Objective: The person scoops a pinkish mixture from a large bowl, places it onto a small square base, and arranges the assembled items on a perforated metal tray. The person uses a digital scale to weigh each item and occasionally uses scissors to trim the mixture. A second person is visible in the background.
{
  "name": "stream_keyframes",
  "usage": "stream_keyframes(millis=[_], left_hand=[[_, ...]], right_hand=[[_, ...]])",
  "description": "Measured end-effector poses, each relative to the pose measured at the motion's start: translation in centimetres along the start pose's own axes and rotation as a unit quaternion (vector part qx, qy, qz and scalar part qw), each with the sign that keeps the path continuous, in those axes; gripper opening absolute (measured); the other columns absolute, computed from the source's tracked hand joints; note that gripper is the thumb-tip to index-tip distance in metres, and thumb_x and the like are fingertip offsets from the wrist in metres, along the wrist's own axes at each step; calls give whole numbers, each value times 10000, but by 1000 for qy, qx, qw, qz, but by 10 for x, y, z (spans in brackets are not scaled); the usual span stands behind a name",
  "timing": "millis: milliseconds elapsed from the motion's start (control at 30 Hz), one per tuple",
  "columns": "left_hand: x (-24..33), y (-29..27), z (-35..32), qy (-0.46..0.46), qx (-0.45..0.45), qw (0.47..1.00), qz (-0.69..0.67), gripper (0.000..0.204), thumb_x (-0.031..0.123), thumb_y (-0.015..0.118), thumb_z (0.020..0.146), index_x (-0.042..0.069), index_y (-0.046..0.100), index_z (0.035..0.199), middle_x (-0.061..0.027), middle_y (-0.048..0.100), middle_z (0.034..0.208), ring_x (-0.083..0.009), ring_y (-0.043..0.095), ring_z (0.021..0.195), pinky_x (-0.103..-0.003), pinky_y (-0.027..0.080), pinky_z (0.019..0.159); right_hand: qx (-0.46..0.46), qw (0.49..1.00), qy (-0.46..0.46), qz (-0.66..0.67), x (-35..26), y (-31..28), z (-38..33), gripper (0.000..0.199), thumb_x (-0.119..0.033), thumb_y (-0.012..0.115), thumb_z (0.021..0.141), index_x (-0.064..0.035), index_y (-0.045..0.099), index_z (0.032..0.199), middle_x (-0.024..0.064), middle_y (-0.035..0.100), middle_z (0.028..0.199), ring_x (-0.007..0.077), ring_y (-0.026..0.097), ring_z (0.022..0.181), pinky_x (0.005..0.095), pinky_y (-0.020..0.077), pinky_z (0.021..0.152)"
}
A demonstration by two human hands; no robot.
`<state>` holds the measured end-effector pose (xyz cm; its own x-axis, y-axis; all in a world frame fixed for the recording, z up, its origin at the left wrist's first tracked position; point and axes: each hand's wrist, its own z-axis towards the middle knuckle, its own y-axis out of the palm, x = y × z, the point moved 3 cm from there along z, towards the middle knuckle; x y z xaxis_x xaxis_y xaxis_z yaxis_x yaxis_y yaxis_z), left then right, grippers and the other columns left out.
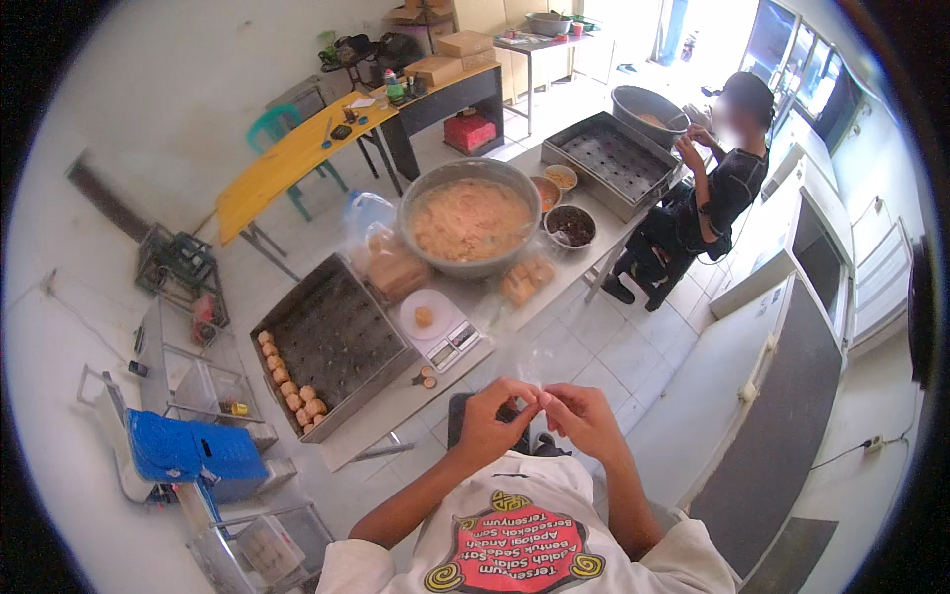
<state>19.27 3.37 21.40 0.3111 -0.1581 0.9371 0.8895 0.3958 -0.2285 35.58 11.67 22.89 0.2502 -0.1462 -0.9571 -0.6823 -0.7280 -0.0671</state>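
Above my lap, my left hand (498,421) and my right hand (582,418) meet, thumbs and fingertips pinched together. A wisp of thin clear plastic (535,362) shows just beyond the fingertips; its shape is hard to make out. On the table ahead, a round ball of dough (424,316) sits on a white kitchen scale (450,340). Left of it, a dark metal tray (341,342) has several dough balls (280,375) lined along its left side. A large grey basin (470,259) holds a pinkish-orange mixture.
Small bowls with fillings, one of them dark (570,227), stand beside the basin. A plastic-wrapped pack of light brown pieces (527,282) lies near the table edge. Another person (732,183) sits at the far right by a second metal tray (612,158). White cabinets (737,396) line the right.
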Motion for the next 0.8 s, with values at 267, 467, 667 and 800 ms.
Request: stream_keyframes(millis=[267, 467, 667, 800], left_hand=[[-25, 6, -8, -62, -95, 991, -73, 205, 62, 868, 868, 55, 673, 932, -40, 729, 948, -87, 658, 867, -284, 539, 742], [-41, 3, -11, -121, -75, 966, -214, 216, -4, 827, 867, 45, 620, 901, -24, 690, 902, -103, 645, 855, -277, 544, 833], [-7, -14, 3, -43, -50, 997, 35, 171, -27, 777, 887, 30, 621, 930, -91, 682, 931, -152, 675, 839, -310, 553, 783], [-8, 13, 3, 130, -111, 985, 30, 168, 0, 800, 861, 34, 650, 929, -109, 675, 893, -250, 703, 854, -366, 554, 776]], right_hand=[[-86, 981, 55, 166, 67, -1, 26, 290, -245, 643, 1072, -27, 721, 1247, -4, 695, 901, 83, 615, 804, 253, 498, 709], [-25, 985, -12, 171, 74, -17, 34, 160, -124, 732, 993, -8, 734, 1104, 14, 709, 894, 88, 628, 766, 266, 513, 689], [197, 921, -127, -311, 37, -29, 19, 268, -90, 702, 992, 15, 742, 1236, 6, 696, 859, 86, 578, 699, 270, 477, 645], [-16, 997, 56, 60, 59, -26, 24, 367, -94, 640, 1030, -9, 669, 1386, 9, 707, 978, 92, 555, 687, 271, 474, 643]])
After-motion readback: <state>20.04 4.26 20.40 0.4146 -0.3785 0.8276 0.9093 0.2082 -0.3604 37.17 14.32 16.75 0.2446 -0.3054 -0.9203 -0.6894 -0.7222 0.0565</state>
